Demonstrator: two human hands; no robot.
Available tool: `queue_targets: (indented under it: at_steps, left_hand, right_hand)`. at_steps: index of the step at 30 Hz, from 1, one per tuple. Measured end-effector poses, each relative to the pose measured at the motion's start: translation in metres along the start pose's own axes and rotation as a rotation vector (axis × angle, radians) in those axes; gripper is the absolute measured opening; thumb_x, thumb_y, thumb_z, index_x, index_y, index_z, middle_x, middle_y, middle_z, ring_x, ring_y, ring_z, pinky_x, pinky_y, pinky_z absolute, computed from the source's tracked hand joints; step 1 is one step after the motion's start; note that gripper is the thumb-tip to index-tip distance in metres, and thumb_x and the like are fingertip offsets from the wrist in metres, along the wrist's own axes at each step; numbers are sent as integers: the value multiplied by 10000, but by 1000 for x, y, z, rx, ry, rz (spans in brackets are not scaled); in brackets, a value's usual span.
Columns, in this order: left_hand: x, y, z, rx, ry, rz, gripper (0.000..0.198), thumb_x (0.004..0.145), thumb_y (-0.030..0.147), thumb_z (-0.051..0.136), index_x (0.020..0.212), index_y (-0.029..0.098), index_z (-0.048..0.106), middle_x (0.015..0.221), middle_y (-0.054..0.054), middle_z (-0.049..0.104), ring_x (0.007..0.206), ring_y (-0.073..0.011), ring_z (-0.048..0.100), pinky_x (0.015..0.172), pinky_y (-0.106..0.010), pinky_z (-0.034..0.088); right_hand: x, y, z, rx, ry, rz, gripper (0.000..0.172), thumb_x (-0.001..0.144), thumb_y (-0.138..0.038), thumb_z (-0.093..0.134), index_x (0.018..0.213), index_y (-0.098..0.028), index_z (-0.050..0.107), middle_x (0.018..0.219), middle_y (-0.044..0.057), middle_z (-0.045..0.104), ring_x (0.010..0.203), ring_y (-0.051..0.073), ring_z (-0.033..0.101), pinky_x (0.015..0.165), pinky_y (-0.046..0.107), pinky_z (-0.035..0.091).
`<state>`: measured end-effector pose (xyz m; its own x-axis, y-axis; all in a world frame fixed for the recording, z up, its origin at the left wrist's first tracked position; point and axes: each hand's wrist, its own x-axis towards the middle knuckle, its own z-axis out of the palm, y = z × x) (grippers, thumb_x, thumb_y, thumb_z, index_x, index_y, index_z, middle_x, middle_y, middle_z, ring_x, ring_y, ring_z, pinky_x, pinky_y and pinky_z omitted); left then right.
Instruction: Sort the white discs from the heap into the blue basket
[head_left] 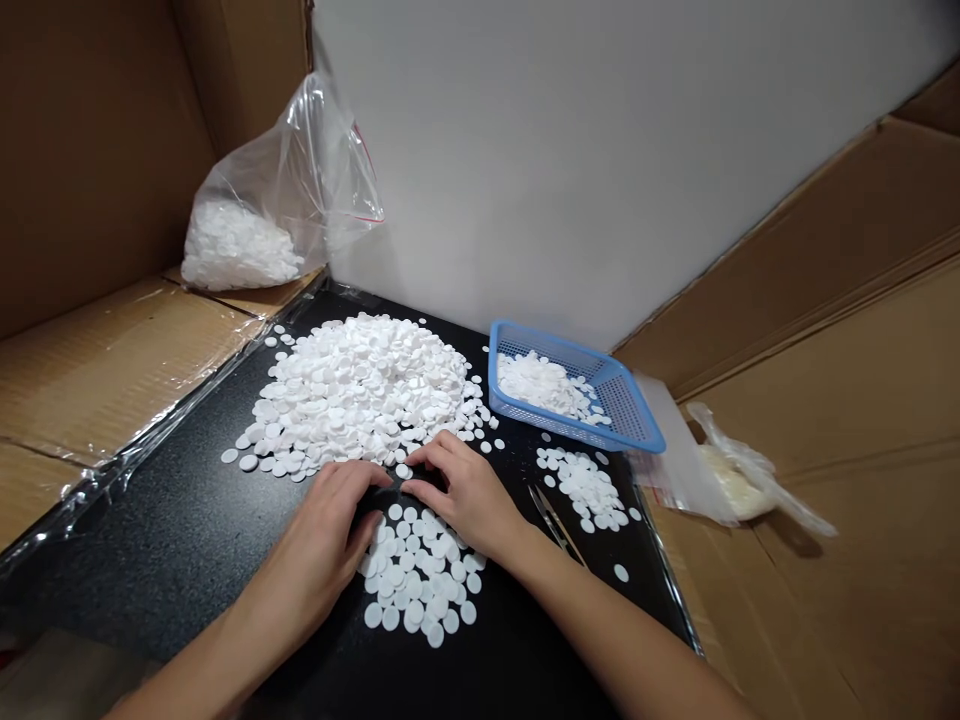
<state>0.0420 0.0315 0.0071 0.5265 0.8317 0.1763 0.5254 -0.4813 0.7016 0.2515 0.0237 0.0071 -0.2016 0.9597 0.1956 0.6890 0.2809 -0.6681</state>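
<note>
A large heap of small white discs (pixel 367 385) lies on the black tabletop (pixel 202 540). Nearer to me is a smaller, flatter patch of the same discs (pixel 420 575). Between the two, my left hand (pixel 337 510) rests at the heap's near edge, fingers curved and thumb apart, with no disc visible in its grip. Facing it from the right is my right hand (pixel 465 495), its thumb and fingers also apart. A couple of loose discs (pixel 403 471) lie between the fingertips of both hands; whether the right fingers touch them I cannot tell.
A blue perforated basket (pixel 637 420) at the back right holds more discs. Before it lie a small disc pile (pixel 589 490) and metal tweezers (pixel 555 522). A clear bag of discs (pixel 240 245) stands back left; another plastic bag (pixel 739 480) lies on cardboard at right. A pale wall (pixel 562 180) rises behind.
</note>
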Motion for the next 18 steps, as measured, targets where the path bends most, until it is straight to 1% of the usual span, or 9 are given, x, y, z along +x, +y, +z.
queue_targets:
  at_steps: [2,5,8,10,13,18]
  left_hand:
    - [0,-1,1,-1,-14,-7,259,901,151,496,1121,266,568,1088,-52,615,1054,-249,587,873,-384,522]
    - [0,-1,2,-7,1,-26,266,912,147,480,1129,272,569,1091,-52,607,1060,-246,588,892,-394,524]
    - [-2,1,3,-15,15,-41,257,911,146,492,1115,271,584,1085,-52,612,1043,-246,594,895,-403,528]
    - [-3,3,2,-17,-1,-43,257,913,150,503,1124,271,586,1089,-52,614,1037,-243,596,895,-405,532]
    - [-4,5,0,-7,-17,-26,244,927,154,498,1120,268,595,1091,-51,629,1056,-244,587,892,-401,534]
    - [-2,6,0,65,-34,85,219,972,202,483,1138,263,612,1160,-53,644,1135,-254,555,917,-391,515]
  right_hand:
    - [1,-1,2,-8,13,-50,112,890,-162,683,995,-201,675,927,25,611,808,158,616,717,261,489]
    - [0,-3,2,-50,33,-131,100,898,-113,628,919,-197,677,874,22,618,766,152,598,699,259,470]
    - [-4,-5,0,-60,53,-136,137,871,-79,609,824,-199,656,807,11,614,741,150,574,686,260,450]
    - [-6,-5,-3,-8,54,-77,153,829,-53,608,777,-195,628,769,-1,598,701,139,555,646,248,434]
    - [-6,-6,-7,64,24,64,157,780,-43,598,727,-190,594,734,-15,580,640,120,527,581,229,400]
    - [-2,-10,-22,56,-92,308,138,750,-81,576,666,-188,592,633,-33,546,562,106,485,512,211,337]
